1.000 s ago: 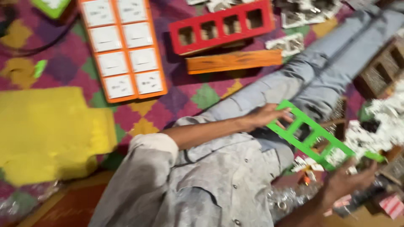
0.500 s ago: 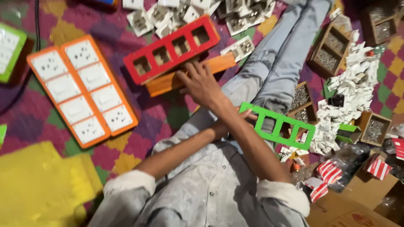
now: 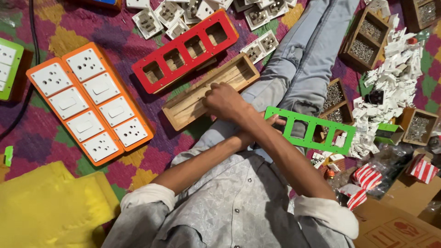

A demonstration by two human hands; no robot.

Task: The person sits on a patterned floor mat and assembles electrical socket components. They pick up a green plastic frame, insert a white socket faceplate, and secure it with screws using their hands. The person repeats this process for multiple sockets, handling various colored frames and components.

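The wooden box (image 3: 209, 96) lies open side up on the rug beside the knee, the right hand (image 3: 225, 102) crossing over with fingers curled on its rim. The left hand (image 3: 271, 123), mostly hidden, pinches the green frame (image 3: 310, 130) over the lap, near the red frame (image 3: 186, 48).

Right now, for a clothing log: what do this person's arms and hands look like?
The left hand and right hand are bare: no gloves, rings or watch visible. The pale grey buttoned shirt has its sleeves rolled up near the elbows, whitish at the fold.
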